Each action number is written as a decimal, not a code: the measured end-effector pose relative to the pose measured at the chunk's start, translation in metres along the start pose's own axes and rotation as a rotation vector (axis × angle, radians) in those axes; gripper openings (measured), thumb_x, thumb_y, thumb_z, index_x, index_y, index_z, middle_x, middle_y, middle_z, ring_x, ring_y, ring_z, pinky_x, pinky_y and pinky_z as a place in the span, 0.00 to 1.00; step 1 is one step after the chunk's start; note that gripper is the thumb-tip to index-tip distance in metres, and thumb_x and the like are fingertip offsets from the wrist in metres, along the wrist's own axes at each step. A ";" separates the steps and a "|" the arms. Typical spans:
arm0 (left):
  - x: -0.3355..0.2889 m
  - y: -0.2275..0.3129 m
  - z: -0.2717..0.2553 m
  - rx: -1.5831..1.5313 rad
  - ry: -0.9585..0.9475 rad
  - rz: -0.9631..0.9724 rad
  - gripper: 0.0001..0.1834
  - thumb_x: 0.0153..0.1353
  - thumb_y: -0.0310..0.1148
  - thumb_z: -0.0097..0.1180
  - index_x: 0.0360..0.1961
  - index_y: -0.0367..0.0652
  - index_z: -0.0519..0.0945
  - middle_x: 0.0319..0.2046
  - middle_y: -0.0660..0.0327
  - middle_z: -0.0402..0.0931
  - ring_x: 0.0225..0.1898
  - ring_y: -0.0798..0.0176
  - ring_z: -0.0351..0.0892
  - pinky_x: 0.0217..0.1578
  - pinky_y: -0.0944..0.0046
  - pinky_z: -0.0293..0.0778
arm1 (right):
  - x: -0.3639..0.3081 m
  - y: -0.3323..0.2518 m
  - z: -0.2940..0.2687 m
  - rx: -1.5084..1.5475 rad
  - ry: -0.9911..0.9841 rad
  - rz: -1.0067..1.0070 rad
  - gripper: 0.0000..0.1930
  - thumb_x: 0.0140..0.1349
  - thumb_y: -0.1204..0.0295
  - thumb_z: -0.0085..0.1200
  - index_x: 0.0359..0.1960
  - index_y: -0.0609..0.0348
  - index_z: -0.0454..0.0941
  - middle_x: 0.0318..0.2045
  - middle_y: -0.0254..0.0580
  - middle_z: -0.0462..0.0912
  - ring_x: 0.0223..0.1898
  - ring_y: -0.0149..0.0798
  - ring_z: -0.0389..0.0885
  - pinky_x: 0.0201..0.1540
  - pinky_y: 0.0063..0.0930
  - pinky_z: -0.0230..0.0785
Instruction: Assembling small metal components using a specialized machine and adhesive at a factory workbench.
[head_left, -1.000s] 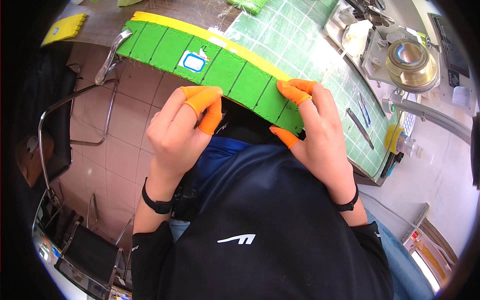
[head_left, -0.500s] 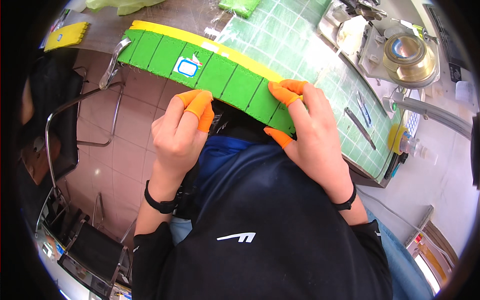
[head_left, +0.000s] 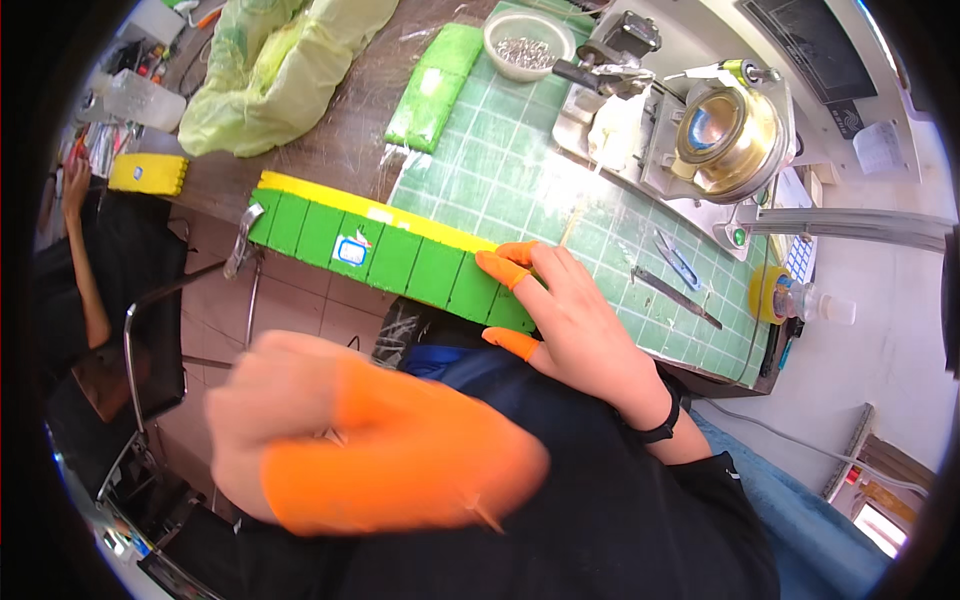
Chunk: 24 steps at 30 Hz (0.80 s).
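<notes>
Close up, my left hand is blurred by motion, its orange-covered fingers large in view and pressed together. A thin sliver shows at the fingertips; what it is I cannot make out. Along the table's front edge stands a long green and yellow strip, foam-like, with dark cross lines and a blue-and-white label. My right hand grips its right end, orange-tipped fingers on the yellow top and thumb at the lower green edge. A metal clip sits at the strip's left end.
Behind the strip lie a green cutting mat, a green block and a yellowish plastic bag. A bowl of small metal pieces, tweezers and a brass-coloured round device stand farther right. Another person's arm shows at left.
My left hand has left the strip's lower edge and come up close to the camera. The view has shifted, showing more of the table's far side. My right hand keeps its grip.
</notes>
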<state>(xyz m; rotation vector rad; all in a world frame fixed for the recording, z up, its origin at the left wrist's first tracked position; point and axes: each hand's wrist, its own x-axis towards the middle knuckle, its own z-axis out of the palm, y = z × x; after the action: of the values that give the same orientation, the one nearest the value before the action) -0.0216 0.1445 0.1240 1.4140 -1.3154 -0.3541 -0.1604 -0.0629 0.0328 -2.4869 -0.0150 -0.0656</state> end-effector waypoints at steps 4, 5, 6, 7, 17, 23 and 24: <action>0.050 0.013 0.010 -0.382 -0.250 -0.173 0.07 0.60 0.29 0.65 0.25 0.40 0.82 0.24 0.57 0.83 0.16 0.57 0.78 0.17 0.68 0.75 | -0.001 0.000 -0.016 0.080 0.039 0.016 0.35 0.54 0.72 0.68 0.66 0.57 0.69 0.55 0.49 0.72 0.53 0.53 0.73 0.56 0.43 0.68; 0.054 0.010 0.012 -0.453 -0.251 -0.129 0.10 0.61 0.31 0.63 0.24 0.40 0.81 0.23 0.56 0.83 0.16 0.57 0.78 0.17 0.68 0.75 | -0.001 0.002 -0.019 0.118 0.048 0.020 0.35 0.55 0.73 0.67 0.66 0.57 0.69 0.55 0.49 0.73 0.53 0.53 0.73 0.56 0.43 0.68; 0.061 0.007 0.012 -0.538 -0.262 -0.077 0.13 0.63 0.33 0.61 0.22 0.39 0.80 0.23 0.55 0.82 0.15 0.57 0.78 0.17 0.67 0.75 | -0.003 0.003 -0.025 0.115 0.060 0.036 0.35 0.55 0.73 0.67 0.66 0.57 0.69 0.55 0.49 0.73 0.53 0.53 0.73 0.56 0.43 0.68; 0.066 0.003 0.014 -0.624 -0.270 -0.027 0.16 0.65 0.35 0.59 0.21 0.38 0.79 0.22 0.54 0.82 0.15 0.57 0.77 0.17 0.67 0.76 | -0.006 0.005 -0.031 0.115 0.104 0.062 0.34 0.55 0.74 0.67 0.66 0.56 0.70 0.54 0.49 0.73 0.53 0.53 0.73 0.56 0.43 0.68; 0.110 -0.003 0.014 -0.548 -0.199 -0.212 0.21 0.71 0.37 0.45 0.22 0.33 0.75 0.20 0.51 0.79 0.12 0.60 0.73 0.15 0.67 0.74 | -0.013 0.045 -0.052 0.057 0.149 0.238 0.32 0.57 0.76 0.66 0.65 0.54 0.71 0.52 0.47 0.75 0.51 0.52 0.74 0.54 0.42 0.70; 0.113 0.007 0.000 -0.266 0.040 -0.354 0.18 0.69 0.34 0.47 0.24 0.34 0.75 0.19 0.52 0.78 0.11 0.62 0.71 0.14 0.67 0.73 | 0.000 0.039 -0.051 0.068 0.023 0.248 0.31 0.59 0.73 0.64 0.66 0.50 0.72 0.51 0.47 0.73 0.49 0.52 0.74 0.54 0.41 0.71; 0.129 -0.027 -0.010 -0.010 -0.002 -0.134 0.12 0.68 0.29 0.50 0.29 0.33 0.78 0.22 0.57 0.78 0.17 0.67 0.74 0.19 0.71 0.69 | -0.001 0.045 -0.050 0.057 0.032 0.273 0.31 0.59 0.73 0.64 0.66 0.50 0.72 0.51 0.47 0.73 0.49 0.52 0.74 0.54 0.41 0.71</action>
<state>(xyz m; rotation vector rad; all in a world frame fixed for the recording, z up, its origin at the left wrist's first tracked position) 0.0431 0.0359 0.1612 1.4974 -1.2217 -0.4514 -0.1628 -0.1288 0.0452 -2.4079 0.3309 0.0111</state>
